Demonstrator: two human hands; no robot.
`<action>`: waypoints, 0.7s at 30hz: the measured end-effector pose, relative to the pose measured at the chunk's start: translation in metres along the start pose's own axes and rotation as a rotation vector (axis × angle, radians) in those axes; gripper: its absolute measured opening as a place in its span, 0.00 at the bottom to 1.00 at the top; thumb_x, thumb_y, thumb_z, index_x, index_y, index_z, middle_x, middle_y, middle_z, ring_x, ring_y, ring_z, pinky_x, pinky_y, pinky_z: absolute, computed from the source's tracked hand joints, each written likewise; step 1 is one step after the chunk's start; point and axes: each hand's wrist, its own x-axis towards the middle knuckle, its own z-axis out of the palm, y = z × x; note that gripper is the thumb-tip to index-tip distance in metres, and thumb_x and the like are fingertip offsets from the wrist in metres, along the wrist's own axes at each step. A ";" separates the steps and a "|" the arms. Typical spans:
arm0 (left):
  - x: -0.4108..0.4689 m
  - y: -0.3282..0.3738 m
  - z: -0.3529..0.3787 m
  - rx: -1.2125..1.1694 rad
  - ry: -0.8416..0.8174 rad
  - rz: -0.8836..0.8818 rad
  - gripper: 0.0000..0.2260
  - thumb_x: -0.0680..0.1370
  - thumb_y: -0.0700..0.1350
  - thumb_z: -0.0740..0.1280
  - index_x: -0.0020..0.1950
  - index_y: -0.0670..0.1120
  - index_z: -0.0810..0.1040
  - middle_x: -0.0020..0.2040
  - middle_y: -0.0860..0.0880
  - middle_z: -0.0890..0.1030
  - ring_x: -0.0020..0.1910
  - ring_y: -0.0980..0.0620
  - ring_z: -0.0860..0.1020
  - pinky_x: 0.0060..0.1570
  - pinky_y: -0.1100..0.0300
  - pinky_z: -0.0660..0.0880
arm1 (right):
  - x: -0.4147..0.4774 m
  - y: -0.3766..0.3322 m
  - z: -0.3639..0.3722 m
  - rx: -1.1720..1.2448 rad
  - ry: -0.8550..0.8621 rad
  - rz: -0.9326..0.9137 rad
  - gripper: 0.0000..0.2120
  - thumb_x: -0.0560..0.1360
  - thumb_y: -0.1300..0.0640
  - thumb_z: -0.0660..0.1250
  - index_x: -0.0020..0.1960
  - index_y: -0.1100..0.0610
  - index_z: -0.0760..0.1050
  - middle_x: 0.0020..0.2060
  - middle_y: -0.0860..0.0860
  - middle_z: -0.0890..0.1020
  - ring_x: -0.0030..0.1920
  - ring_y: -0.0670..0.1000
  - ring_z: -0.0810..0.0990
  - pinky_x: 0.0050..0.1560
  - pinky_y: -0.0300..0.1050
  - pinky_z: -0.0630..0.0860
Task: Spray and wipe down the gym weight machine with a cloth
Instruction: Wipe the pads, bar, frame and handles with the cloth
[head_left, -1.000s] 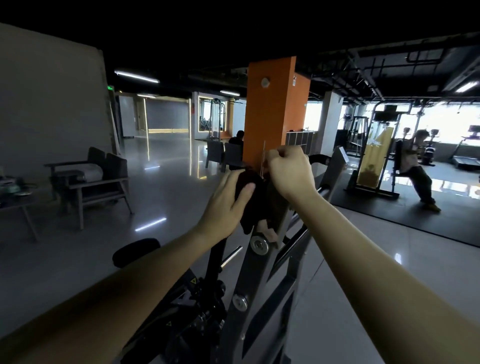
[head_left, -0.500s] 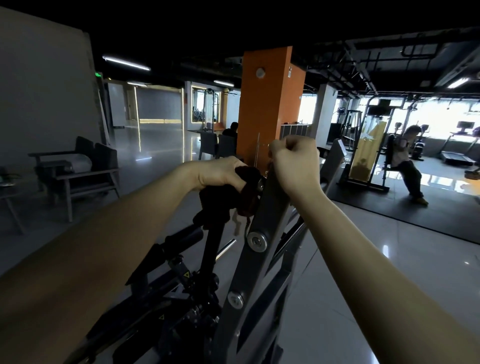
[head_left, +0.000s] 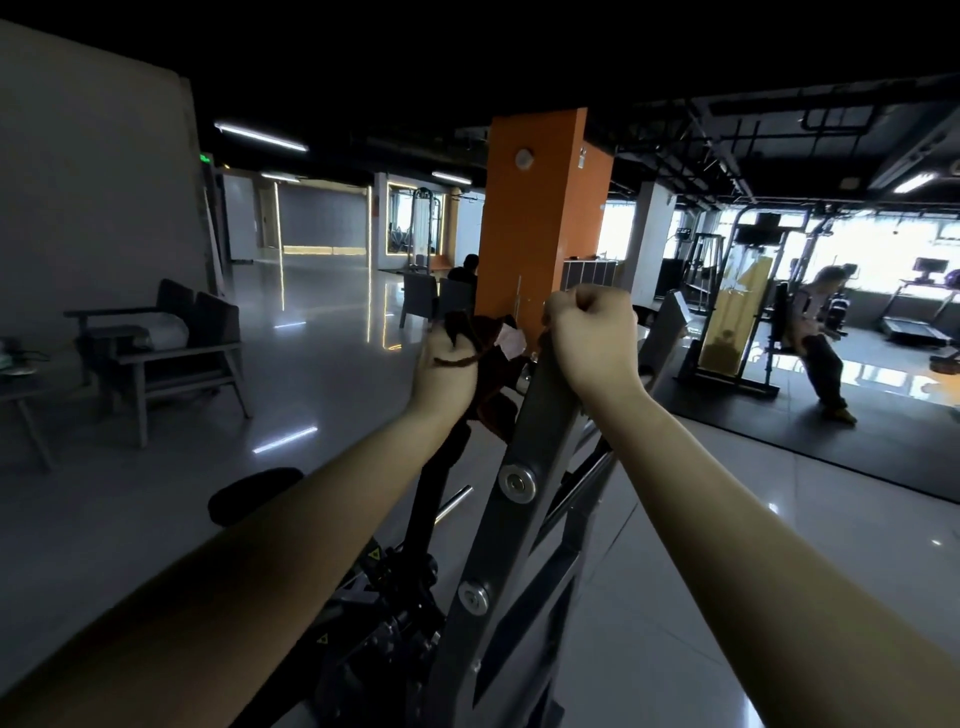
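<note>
The weight machine's grey metal frame bar (head_left: 514, 483) slants up through the middle of the view, with black parts (head_left: 384, 613) below it. My left hand (head_left: 447, 364) grips a dark cloth (head_left: 491, 338) against the top of the machine, just left of the bar. A pale tag on the cloth shows beside the bar. My right hand (head_left: 592, 338) is curled in a fist round the bar's top end. No spray bottle is in view.
An orange pillar (head_left: 540, 218) stands right behind the machine. Left are a grey armchair (head_left: 171, 343) and a small table (head_left: 15, 374). At right a person (head_left: 821, 343) uses another machine on a black mat. Someone sits beyond the pillar (head_left: 465, 267). Glossy floor lies all round.
My left hand went from lying flat on the cloth to gripping it, and shifted left and up along the machine's top. My right hand has kept its hold on the bar.
</note>
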 end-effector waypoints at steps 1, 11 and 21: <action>-0.001 0.001 -0.003 0.040 0.004 0.029 0.09 0.84 0.45 0.58 0.59 0.43 0.72 0.48 0.42 0.80 0.47 0.43 0.81 0.45 0.49 0.79 | 0.000 0.000 0.000 0.000 -0.001 0.004 0.16 0.69 0.53 0.61 0.35 0.67 0.66 0.28 0.60 0.69 0.29 0.54 0.66 0.33 0.49 0.66; 0.000 0.014 -0.046 0.283 -0.652 0.338 0.34 0.70 0.38 0.80 0.73 0.52 0.73 0.62 0.53 0.81 0.61 0.55 0.81 0.61 0.55 0.78 | 0.003 0.005 0.001 -0.017 0.012 -0.013 0.15 0.69 0.54 0.62 0.34 0.66 0.66 0.27 0.53 0.67 0.30 0.53 0.65 0.33 0.47 0.65; 0.034 0.010 -0.022 0.412 -0.615 0.187 0.12 0.68 0.33 0.80 0.48 0.42 0.84 0.44 0.47 0.86 0.46 0.52 0.85 0.52 0.51 0.82 | -0.005 0.007 -0.008 0.129 -0.070 -0.071 0.16 0.77 0.59 0.66 0.34 0.65 0.70 0.31 0.61 0.73 0.33 0.48 0.71 0.39 0.45 0.69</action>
